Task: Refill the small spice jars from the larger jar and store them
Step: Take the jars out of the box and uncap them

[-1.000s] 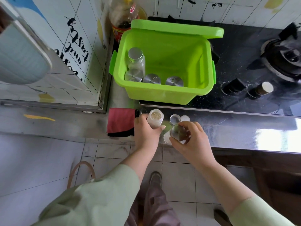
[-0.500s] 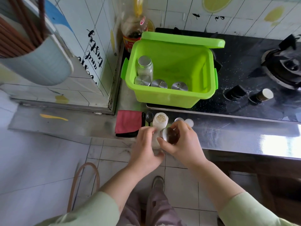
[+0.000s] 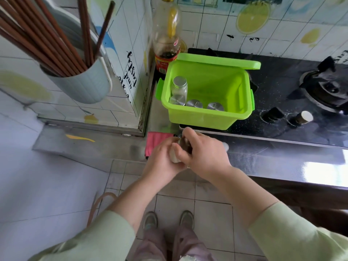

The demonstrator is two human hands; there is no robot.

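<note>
Just in front of the green lidded box point(image 3: 203, 120), at the steel counter's point(image 3: 267, 159) edge, both hands meet on one small spice jar point(image 3: 174, 157). The left hand point(image 3: 162, 162) wraps its body, fingers curled round the glass, while the right hand point(image 3: 204, 154) curls down over its metal lid point(image 3: 183, 143). Inside the box, along its front-left wall, stand capped jars point(image 3: 194, 104) — one taller point(image 3: 179, 88). A red cloth point(image 3: 156, 141) lies left-front of the box.
</note>
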